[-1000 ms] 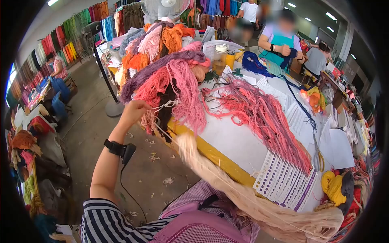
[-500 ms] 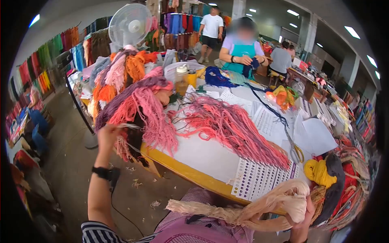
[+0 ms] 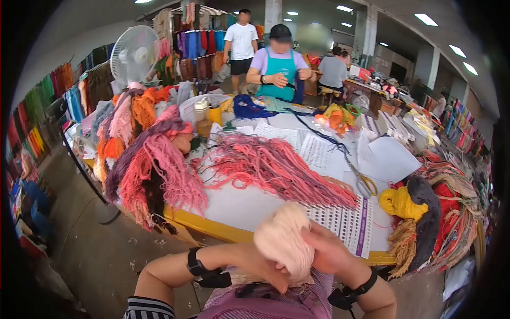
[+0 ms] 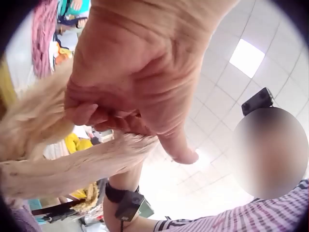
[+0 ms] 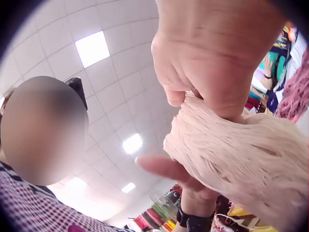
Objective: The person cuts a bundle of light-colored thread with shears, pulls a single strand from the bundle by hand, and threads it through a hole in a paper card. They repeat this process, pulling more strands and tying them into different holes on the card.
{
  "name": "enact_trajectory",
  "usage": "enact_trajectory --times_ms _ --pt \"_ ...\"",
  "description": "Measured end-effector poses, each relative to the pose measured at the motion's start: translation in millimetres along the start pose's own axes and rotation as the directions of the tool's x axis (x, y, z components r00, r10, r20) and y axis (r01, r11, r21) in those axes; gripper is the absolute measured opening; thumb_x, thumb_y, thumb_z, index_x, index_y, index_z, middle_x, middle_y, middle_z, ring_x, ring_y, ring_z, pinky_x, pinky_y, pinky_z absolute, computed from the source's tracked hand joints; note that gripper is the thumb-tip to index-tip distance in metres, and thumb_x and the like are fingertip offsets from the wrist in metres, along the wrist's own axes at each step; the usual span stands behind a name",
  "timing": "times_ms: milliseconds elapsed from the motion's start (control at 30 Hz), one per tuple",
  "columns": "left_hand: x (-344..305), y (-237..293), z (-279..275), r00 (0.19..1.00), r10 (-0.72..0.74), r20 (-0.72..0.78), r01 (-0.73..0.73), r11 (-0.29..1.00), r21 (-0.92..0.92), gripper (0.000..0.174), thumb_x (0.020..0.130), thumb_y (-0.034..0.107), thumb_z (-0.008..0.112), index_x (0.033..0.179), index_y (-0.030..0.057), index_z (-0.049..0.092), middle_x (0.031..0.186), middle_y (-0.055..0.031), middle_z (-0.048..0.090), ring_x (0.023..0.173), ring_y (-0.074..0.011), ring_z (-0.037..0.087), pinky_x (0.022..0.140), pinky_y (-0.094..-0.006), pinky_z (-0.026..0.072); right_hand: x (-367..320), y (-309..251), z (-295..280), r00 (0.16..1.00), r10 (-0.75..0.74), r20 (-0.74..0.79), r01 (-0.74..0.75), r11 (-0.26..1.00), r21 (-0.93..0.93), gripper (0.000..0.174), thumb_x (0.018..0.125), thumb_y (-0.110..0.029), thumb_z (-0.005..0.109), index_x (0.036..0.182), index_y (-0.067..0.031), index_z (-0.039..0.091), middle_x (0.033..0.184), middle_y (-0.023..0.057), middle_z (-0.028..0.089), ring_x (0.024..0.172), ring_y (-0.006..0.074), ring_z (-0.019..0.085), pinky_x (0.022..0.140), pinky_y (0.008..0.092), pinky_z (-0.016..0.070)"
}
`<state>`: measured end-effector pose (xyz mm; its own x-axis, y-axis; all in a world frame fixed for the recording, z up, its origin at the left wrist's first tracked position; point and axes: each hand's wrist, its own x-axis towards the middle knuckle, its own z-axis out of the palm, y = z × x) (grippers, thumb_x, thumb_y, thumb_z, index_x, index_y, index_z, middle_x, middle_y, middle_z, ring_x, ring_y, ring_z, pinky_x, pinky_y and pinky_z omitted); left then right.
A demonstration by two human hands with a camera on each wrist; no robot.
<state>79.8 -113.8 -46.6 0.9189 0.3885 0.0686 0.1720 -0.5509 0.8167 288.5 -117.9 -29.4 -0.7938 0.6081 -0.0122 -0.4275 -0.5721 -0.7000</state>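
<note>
A pale cream-pink skein of yarn (image 3: 284, 239) is bunched up in front of the person's lap, between both hands. My right hand (image 3: 329, 250) grips its folded end from the right side; in the right wrist view the fingers curl over the top of the yarn (image 5: 222, 150). My left hand (image 3: 263, 266) holds the skein low on the left. In the left wrist view, the fingers of the left hand (image 4: 130, 72) curl at a thick strand of the yarn (image 4: 82, 169), and its thumb points away. Part of the left hand's grip is hidden behind the palm.
A white table with a yellow edge (image 3: 223, 229) stands ahead, bearing pink and purple yarn (image 3: 281, 170), a purple-marked card (image 3: 364, 228) and scissors (image 3: 365, 185). Yarn is heaped left, and a yellow skein (image 3: 402, 204) lies right. A person in a teal apron (image 3: 276, 74) stands across the table.
My left hand has come from the heap's side at the left to the lap and now holds the skein. The right hand has brought the skein inward, bunched up. The view has turned right.
</note>
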Motion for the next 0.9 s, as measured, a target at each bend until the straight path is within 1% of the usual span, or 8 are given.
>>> enact_trajectory --times_ms 133,467,567,600,633,700,767,900 --pt "19.2 -22.8 -17.4 0.949 -0.032 -0.315 -0.213 0.673 -0.709 0.075 0.082 0.046 0.07 0.137 0.0067 0.039 0.134 -0.0121 0.049 0.124 -0.0215 0.046 0.105 -0.0391 0.0366 -9.4 2.6 -2.7 0.955 -0.213 -0.209 0.128 0.925 -0.357 0.058 0.092 -0.017 0.06 0.141 -0.0019 0.032 0.131 0.0105 0.049 0.116 0.0197 0.053 0.097 0.0339 0.0441" --pt "-110.0 17.9 -125.0 0.367 -0.105 -0.924 -0.673 0.656 -0.342 0.049 0.101 0.027 0.035 0.137 -0.0056 0.037 0.139 -0.0198 0.044 0.128 -0.0277 0.044 0.111 -0.0387 0.0308 -25.1 16.9 -41.8 0.968 -0.116 -0.222 -0.107 0.609 -0.786 0.035 0.088 -0.027 0.067 0.111 -0.0022 0.057 0.089 0.0029 0.058 0.086 0.0084 0.053 0.073 0.0255 0.0441" --pt "-207.9 12.2 -159.9 0.639 0.173 -0.749 -0.712 0.501 -0.492 0.049 0.103 0.022 0.023 0.145 -0.0034 0.024 0.149 -0.0179 0.031 0.139 -0.025 0.029 0.118 -0.0399 0.0159 -25.4 21.8 -41.4 0.978 -0.115 -0.175 -0.078 0.577 -0.813 0.03 0.089 -0.028 0.065 0.105 -0.0028 0.058 0.084 0.0053 0.059 0.08 0.0123 0.055 0.071 0.0277 0.0452" --pt "-202.4 24.4 -152.2 0.557 0.216 -0.802 -0.688 0.662 -0.299 0.056 0.101 0.032 0.03 0.144 -0.0028 0.025 0.151 -0.0173 0.027 0.141 -0.0261 0.025 0.118 -0.0413 0.0161 -26.6 22.3 -42.4 0.985 -0.081 -0.152 -0.094 0.485 -0.869 0.029 0.09 -0.027 0.063 0.105 -0.003 0.058 0.086 0.0077 0.06 0.081 0.0155 0.057 0.072 0.0287 0.0457" --pt "-158.7 56.1 -131.3 -0.178 -0.167 -0.97 -0.612 0.79 -0.024 0.052 0.101 0.031 0.034 0.141 -0.0028 0.031 0.143 -0.018 0.039 0.133 -0.0273 0.038 0.114 -0.0404 0.0275 -26.4 22.2 -43.4 0.991 -0.048 -0.124 -0.096 0.384 -0.918 0.027 0.09 -0.026 0.062 0.105 -0.0031 0.059 0.089 0.01 0.061 0.081 0.0187 0.059 0.073 0.0296 0.0461" --pt "-186.0 29.0 -129.1 -0.194 -0.321 -0.927 -0.587 0.795 -0.152 0.045 0.101 0.025 0.039 0.135 -0.0035 0.039 0.133 -0.0183 0.05 0.123 -0.0267 0.05 0.108 -0.04 0.038 -29.9 26.8 -63.6 0.99 -0.138 0.001 0.048 0.34 -0.939 0.027 0.089 -0.024 0.062 0.107 -0.0031 0.059 0.095 0.0133 0.062 0.088 0.0269 0.061 0.077 0.0346 0.0472" --pt "-222.6 -43.4 -118.7 0.089 -0.329 -0.94 -0.561 0.764 -0.32 0.038 0.099 0.019 0.046 0.128 -0.0048 0.044 0.126 -0.018 0.056 0.112 -0.0245 0.058 0.098 -0.0371 0.0481 -35.2 22.5 -84.0 0.874 -0.459 0.163 0.1 -0.158 -0.982 0.031 0.088 -0.024 0.063 0.11 -0.0029 0.059 0.103 0.0127 0.063 0.097 0.0287 0.06 0.085 0.039 0.0461" --pt "-129.2 -36.8 -99.0 -0.007 -0.628 -0.778 -0.763 0.506 -0.401 0.022 0.094 0.017 0.057 0.109 -0.0001 0.058 0.102 -0.0126 0.066 0.079 -0.0177 0.067 0.063 -0.0257 0.057 -64.3 9.1 -103.6 0.893 -0.451 -0.011 -0.233 -0.44 -0.868 0.043 0.086 -0.026 0.065 0.123 -0.0043 0.057 0.127 0.0141 0.057 0.123 0.0289 0.05 0.105 0.0448 0.0345"
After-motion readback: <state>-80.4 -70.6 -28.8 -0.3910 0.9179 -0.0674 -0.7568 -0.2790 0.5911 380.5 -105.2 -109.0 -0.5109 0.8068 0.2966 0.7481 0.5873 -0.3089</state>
